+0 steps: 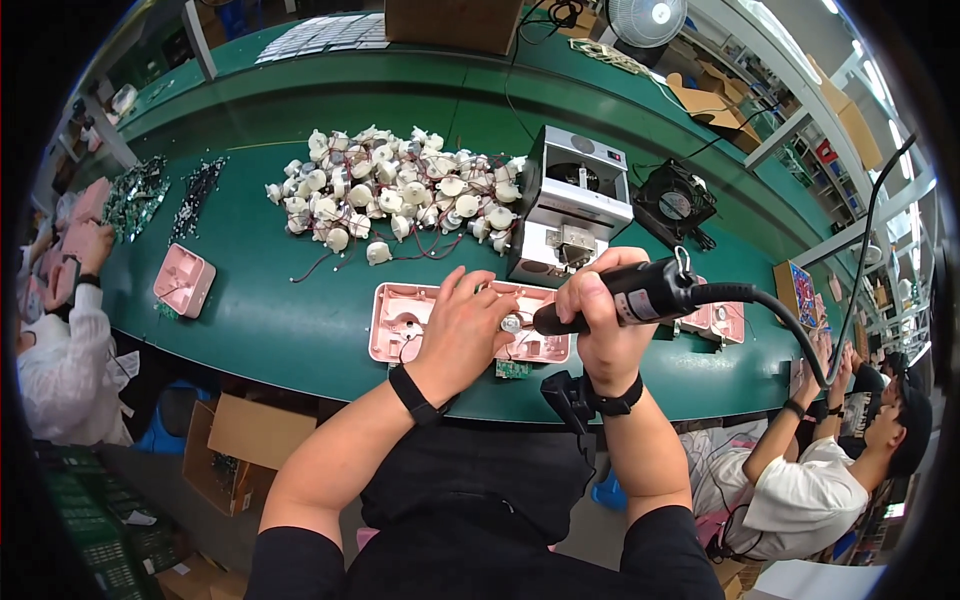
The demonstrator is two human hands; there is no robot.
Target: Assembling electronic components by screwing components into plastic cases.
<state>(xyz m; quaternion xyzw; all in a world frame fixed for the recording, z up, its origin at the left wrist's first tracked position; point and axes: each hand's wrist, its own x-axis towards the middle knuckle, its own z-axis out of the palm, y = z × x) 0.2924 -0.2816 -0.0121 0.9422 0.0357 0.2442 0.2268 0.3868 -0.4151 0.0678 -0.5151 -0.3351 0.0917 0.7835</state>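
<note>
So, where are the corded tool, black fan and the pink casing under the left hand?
Corded tool (655, 290): head view, black body.
Black fan (674, 205): head view, hub.
Pink casing (377, 328): head view, left end wall.

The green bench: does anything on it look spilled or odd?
Nothing looks plainly damaged. The white parts lie in a loose heap, a red wire straying from its near left side: untidy, though perhaps normal.

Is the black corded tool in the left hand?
No, the right hand grips the black corded tool, while the left hand is at the open pink housing.
</note>
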